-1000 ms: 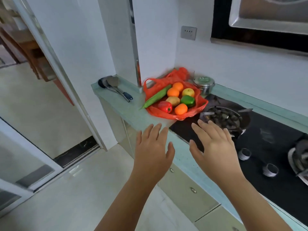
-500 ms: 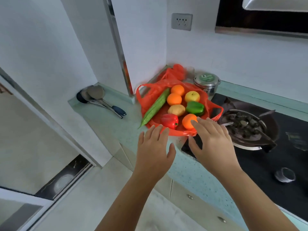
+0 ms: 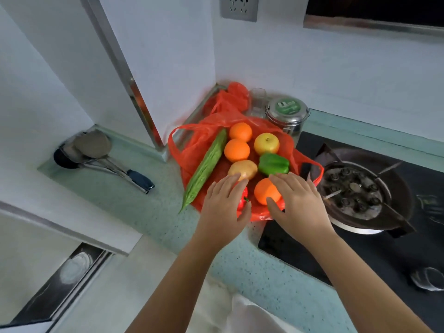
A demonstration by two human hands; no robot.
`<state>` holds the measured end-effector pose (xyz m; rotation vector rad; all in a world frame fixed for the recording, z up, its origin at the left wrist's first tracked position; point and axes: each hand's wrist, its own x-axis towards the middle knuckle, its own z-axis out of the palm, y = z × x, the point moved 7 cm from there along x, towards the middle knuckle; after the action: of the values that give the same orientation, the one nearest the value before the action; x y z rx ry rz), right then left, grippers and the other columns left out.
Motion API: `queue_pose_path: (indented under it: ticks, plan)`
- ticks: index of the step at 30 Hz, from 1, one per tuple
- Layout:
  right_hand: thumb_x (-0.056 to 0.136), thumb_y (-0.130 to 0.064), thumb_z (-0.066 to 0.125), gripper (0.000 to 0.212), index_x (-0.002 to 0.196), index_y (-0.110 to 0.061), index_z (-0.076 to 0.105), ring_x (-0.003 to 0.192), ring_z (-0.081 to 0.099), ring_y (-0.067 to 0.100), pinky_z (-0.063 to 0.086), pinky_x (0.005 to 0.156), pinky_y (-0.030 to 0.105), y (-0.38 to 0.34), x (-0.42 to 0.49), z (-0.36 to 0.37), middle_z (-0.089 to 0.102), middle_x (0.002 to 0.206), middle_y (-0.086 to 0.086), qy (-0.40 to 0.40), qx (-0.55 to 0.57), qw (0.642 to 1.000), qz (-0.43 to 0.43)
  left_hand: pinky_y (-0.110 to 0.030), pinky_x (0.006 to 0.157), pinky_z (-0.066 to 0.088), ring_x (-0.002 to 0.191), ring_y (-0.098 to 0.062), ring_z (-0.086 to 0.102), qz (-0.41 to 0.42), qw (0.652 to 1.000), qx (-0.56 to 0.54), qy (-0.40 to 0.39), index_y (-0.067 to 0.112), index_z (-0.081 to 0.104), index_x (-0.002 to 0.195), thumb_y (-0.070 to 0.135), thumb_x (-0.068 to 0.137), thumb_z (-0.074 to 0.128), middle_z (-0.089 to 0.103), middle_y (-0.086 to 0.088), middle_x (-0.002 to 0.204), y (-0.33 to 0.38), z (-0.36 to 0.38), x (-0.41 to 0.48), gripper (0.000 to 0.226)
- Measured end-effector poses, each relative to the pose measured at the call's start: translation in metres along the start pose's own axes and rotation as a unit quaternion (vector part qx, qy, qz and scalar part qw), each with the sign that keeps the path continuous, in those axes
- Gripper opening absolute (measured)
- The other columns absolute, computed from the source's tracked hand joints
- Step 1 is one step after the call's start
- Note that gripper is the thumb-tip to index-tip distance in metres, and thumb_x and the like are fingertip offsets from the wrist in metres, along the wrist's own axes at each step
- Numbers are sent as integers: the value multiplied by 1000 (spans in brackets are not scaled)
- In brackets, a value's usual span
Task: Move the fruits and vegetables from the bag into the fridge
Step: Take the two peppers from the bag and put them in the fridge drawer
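Both your hands are flat-fingered, gripping nothing. Your left hand (image 3: pixel 223 207) is spread over the red bell pepper (image 3: pixel 244 200), covering most of it, fingertips at the tan potato (image 3: pixel 242 168). Your right hand (image 3: pixel 298 203) sits over the nearest orange (image 3: pixel 264 192) with the thumb beside it; can't tell if it's touching.

All produce lies in the open red-orange plastic bag (image 3: pixel 189 150), which starts in the back corner of the pale green speckled counter (image 3: pixel 144 207) and spreads forward along the left edge of the black hob (image 3: pixel 360 248). Also in it:
- long green bitter gourd (image 3: pixel 206 167), along the bag's left side, tip overhanging onto the counter
- two more oranges (image 3: pixel 240 132) at the back
- yellow apple (image 3: pixel 266 143)
- green bell pepper (image 3: pixel 274 164)

Steel tin with green lid (image 3: pixel 287 114) stands just behind the bag. Metal ladles (image 3: pixel 96 150) lie at the counter's left end.
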<state>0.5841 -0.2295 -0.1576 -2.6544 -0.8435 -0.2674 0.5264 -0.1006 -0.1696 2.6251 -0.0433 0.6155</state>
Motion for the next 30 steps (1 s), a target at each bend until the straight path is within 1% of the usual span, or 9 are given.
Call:
queue_pose_path:
  ticks: [4, 6, 10, 15, 18, 20, 24, 27, 30]
  plan:
    - [75, -27, 65, 44, 114, -6, 62, 108, 58, 35, 41, 88, 61, 25, 28, 27, 64, 113, 15, -39, -2, 999, 10, -49, 94, 45, 115, -29, 53, -9, 999, 7, -43, 7, 56, 121, 31, 82, 49, 59, -13, 124, -22, 31, 17, 47]
    - [75, -22, 71, 46, 116, -5, 60, 112, 55, 37, 38, 91, 60, 39, 43, 41, 62, 117, 18, -59, -2, 998, 18, -51, 91, 46, 114, -30, 54, -16, 997, 11, -70, 8, 56, 121, 33, 82, 48, 59, -13, 123, -36, 46, 25, 47]
    - [84, -26, 60, 53, 133, -11, 46, 131, 35, 32, 24, 107, 49, 59, 71, 67, 45, 138, 13, -115, 11, 993, 25, -52, 88, 47, 113, -31, 55, -33, 993, 5, -117, 9, 57, 121, 35, 81, 49, 59, -13, 123, -59, 72, 32, 48]
    - [83, -23, 62, 52, 131, -9, 47, 130, 35, 36, 29, 106, 54, 71, 97, 93, 46, 136, 16, -140, 21, 990, 23, -51, 86, 49, 111, -31, 57, -51, 990, -16, -132, 15, 49, 121, 36, 80, 51, 61, -13, 120, -74, 89, 34, 46]
    - [86, -29, 57, 55, 136, -13, 41, 134, 27, 32, 22, 108, 49, 75, 105, 106, 37, 142, 13, -168, 4, 985, 29, -51, 86, 49, 112, -30, 57, -52, 986, -24, -155, 16, 46, 122, 37, 79, 52, 61, -13, 121, -79, 98, 30, 48]
    - [87, -33, 55, 57, 139, -17, 36, 136, 21, 30, 20, 110, 46, 79, 107, 113, 29, 146, 11, -184, -13, 982, 36, -52, 86, 49, 114, -30, 56, -59, 983, -28, -171, 13, 51, 122, 40, 79, 53, 61, -12, 121, -84, 101, 25, 50]
    - [85, -33, 58, 57, 137, -19, 39, 135, 25, 30, 25, 107, 45, 85, 112, 120, 31, 145, 11, -188, -6, 981, 52, -50, 89, 48, 114, -31, 56, -67, 980, -32, -185, 7, 59, 120, 44, 78, 54, 61, -11, 122, -89, 101, 22, 56]
    - [84, -37, 58, 61, 139, -24, 35, 133, 25, 27, 30, 103, 42, 88, 116, 123, 29, 145, 7, -202, -6, 977, 65, -45, 94, 45, 115, -30, 55, -58, 979, -33, -193, 7, 57, 121, 48, 76, 54, 60, -11, 123, -90, 101, 23, 62]
    - [83, -41, 58, 66, 140, -27, 29, 132, 25, 25, 36, 100, 42, 92, 117, 127, 26, 145, 5, -222, -5, 971, 83, -43, 95, 41, 119, -30, 51, -63, 974, -37, -215, 9, 52, 127, 54, 72, 55, 56, -10, 128, -94, 103, 21, 71]
